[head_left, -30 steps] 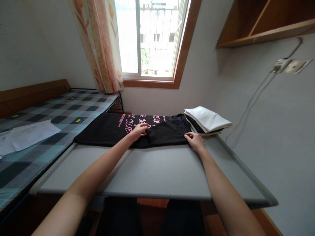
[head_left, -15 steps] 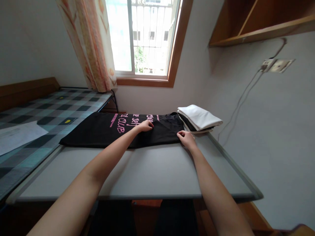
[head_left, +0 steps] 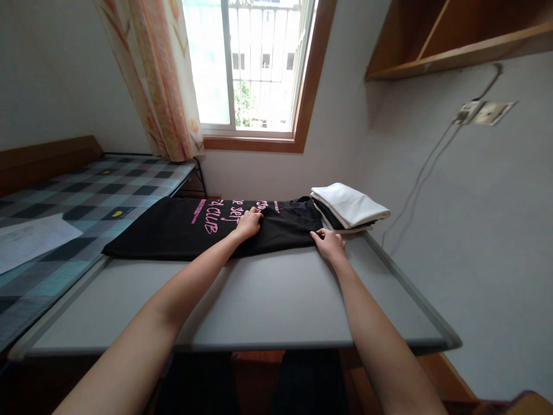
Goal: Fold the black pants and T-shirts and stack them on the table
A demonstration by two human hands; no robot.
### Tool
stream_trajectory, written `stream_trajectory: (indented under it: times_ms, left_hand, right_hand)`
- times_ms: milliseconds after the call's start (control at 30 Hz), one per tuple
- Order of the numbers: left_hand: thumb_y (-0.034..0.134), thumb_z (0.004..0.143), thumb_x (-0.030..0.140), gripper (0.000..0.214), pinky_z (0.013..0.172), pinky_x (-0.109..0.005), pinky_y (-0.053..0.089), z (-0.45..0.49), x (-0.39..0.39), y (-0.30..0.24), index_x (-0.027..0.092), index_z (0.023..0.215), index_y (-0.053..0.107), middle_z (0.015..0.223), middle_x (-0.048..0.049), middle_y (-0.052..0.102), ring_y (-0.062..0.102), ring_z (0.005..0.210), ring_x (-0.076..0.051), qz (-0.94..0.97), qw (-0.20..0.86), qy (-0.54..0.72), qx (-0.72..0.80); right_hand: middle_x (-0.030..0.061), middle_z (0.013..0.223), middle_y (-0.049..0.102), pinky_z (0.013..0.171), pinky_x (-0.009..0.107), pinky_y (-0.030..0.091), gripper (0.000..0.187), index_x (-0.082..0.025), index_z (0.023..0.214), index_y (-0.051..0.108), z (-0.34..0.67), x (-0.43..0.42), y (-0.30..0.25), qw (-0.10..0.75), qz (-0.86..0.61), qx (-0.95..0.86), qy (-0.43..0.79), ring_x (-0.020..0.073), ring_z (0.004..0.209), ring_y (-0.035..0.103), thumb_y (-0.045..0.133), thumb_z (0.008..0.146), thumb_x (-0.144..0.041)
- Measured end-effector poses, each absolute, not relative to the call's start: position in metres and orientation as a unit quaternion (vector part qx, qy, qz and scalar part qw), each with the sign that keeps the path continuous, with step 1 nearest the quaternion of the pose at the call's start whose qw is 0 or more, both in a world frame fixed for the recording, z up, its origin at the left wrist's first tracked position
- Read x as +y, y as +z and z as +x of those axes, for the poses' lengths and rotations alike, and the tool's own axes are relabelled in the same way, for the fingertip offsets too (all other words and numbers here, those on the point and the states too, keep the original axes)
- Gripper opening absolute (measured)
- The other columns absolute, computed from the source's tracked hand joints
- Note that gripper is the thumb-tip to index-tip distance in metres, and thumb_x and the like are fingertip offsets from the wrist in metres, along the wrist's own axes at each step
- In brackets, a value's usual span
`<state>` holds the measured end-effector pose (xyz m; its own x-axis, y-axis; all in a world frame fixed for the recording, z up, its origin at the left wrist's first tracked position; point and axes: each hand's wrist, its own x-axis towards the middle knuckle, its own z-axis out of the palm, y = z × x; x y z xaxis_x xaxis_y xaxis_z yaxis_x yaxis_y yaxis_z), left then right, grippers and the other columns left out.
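One black T-shirt (head_left: 181, 230) with pink lettering lies spread along the far edge of the grey worktop (head_left: 268, 300), its left end reaching over the one bed (head_left: 108, 190) with a checked cover. The left hand (head_left: 249, 222) rests flat on the shirt's middle, fingers close together. The right hand (head_left: 329, 242) sits at the shirt's near right corner, fingers bent onto the cloth; whether they pinch it, I cannot tell. One pile of folded clothes (head_left: 349, 206), white on top, lies just beside. One sheet of paper (head_left: 30, 239) lies on the bed.
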<state>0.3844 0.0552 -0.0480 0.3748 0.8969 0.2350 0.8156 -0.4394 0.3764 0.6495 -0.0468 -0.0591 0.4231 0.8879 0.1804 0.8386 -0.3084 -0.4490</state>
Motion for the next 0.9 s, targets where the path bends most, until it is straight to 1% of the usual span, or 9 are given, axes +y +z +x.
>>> stream_trajectory:
  times_ms: [67, 100, 167, 267, 400, 533, 633, 733, 900]
  left_hand:
    - [0.057, 0.083, 0.012, 0.030, 0.102, -0.046, 0.042, 0.385, 0.048, -0.047, 0.019, 0.110, 0.069, 0.129, -0.0118, 0.052, 0.048, 0.120, -0.030, 0.834, 0.058, 0.226, 0.500]
    - [0.059, 0.085, 0.017, 0.026, 0.101, -0.046, 0.042, 0.385, 0.043, -0.046, 0.019, 0.109, 0.070, 0.126, -0.0113, 0.053, 0.049, 0.118, -0.029, 0.847, 0.043, 0.235, 0.475]
    - [0.059, 0.089, 0.024, 0.020, 0.096, -0.040, 0.044, 0.384, 0.030, -0.045, 0.021, 0.105, 0.071, 0.114, -0.0083, 0.059, 0.054, 0.108, -0.024, 0.885, 0.033, 0.239, 0.398]
    - [0.056, 0.093, 0.031, 0.019, 0.086, -0.031, 0.046, 0.376, 0.007, -0.044, 0.022, 0.098, 0.072, 0.099, -0.0048, 0.063, 0.059, 0.091, -0.019, 0.932, 0.028, 0.209, 0.293]
    - [0.058, 0.093, 0.038, 0.022, 0.078, -0.030, 0.046, 0.357, -0.019, -0.045, 0.021, 0.095, 0.072, 0.095, -0.0046, 0.064, 0.060, 0.085, -0.018, 0.947, -0.026, 0.174, 0.269]
    - [0.062, 0.090, 0.035, 0.019, 0.078, -0.031, 0.046, 0.337, -0.030, -0.049, 0.021, 0.097, 0.072, 0.094, -0.0044, 0.066, 0.061, 0.086, -0.019, 0.942, -0.041, 0.177, 0.283]
    - [0.061, 0.091, 0.030, 0.017, 0.079, -0.030, 0.047, 0.329, -0.033, -0.055, 0.020, 0.099, 0.072, 0.095, -0.0047, 0.067, 0.062, 0.086, -0.018, 0.935, -0.023, 0.199, 0.291]
    - [0.060, 0.092, 0.025, 0.016, 0.080, -0.029, 0.048, 0.328, -0.034, -0.059, 0.018, 0.100, 0.072, 0.095, -0.0054, 0.067, 0.063, 0.087, -0.018, 0.932, 0.007, 0.221, 0.288]
    - [0.060, 0.091, 0.018, 0.014, 0.079, -0.026, 0.050, 0.330, -0.037, -0.062, 0.017, 0.098, 0.072, 0.096, -0.0051, 0.066, 0.064, 0.085, -0.016, 0.913, 0.090, 0.274, 0.290]
  right_hand:
    - [0.0104, 0.102, 0.072, 0.089, 0.045, 0.039, 0.032, -0.025, 0.092, 0.075, 0.650, -0.046, -0.059, 0.256, -0.808, -0.527, 0.064, 0.0319, 0.105, 0.058, 0.055, 0.087, -0.050]
    - [0.0101, 0.103, 0.072, 0.089, 0.045, 0.039, 0.034, -0.025, 0.092, 0.075, 0.651, -0.045, -0.059, 0.259, -0.809, -0.523, 0.071, 0.0318, 0.105, 0.058, 0.054, 0.088, -0.051]
    - [0.0095, 0.104, 0.072, 0.089, 0.044, 0.039, 0.036, -0.025, 0.092, 0.074, 0.651, -0.044, -0.059, 0.257, -0.813, -0.515, 0.082, 0.0319, 0.105, 0.057, 0.051, 0.089, -0.052]
    - [0.0098, 0.103, 0.071, 0.090, 0.044, 0.039, 0.038, -0.024, 0.094, 0.074, 0.652, -0.043, -0.059, 0.248, -0.824, -0.501, 0.088, 0.0328, 0.108, 0.055, 0.050, 0.090, -0.053]
    - [0.0127, 0.108, 0.068, 0.091, 0.045, 0.039, 0.040, -0.023, 0.096, 0.075, 0.653, -0.041, -0.062, 0.249, -0.831, -0.490, 0.082, 0.0344, 0.111, 0.052, 0.050, 0.089, -0.053]
    - [0.0158, 0.121, 0.060, 0.094, 0.047, 0.038, 0.043, -0.021, 0.100, 0.076, 0.652, -0.039, -0.064, 0.247, -0.838, -0.481, 0.070, 0.0362, 0.115, 0.049, 0.050, 0.089, -0.053]
    - [0.0168, 0.125, 0.057, 0.096, 0.048, 0.037, 0.044, -0.021, 0.104, 0.076, 0.652, -0.039, -0.065, 0.249, -0.841, -0.476, 0.063, 0.0369, 0.116, 0.048, 0.051, 0.089, -0.053]
    - [0.0181, 0.122, 0.057, 0.095, 0.046, 0.038, 0.044, -0.019, 0.103, 0.076, 0.654, -0.038, -0.069, 0.261, -0.838, -0.475, 0.054, 0.0364, 0.114, 0.049, 0.053, 0.087, -0.053]
    - [0.0193, 0.109, 0.060, 0.092, 0.046, 0.039, 0.043, -0.016, 0.094, 0.077, 0.664, -0.033, -0.080, 0.305, -0.820, -0.483, 0.027, 0.0352, 0.106, 0.051, 0.057, 0.083, -0.053]
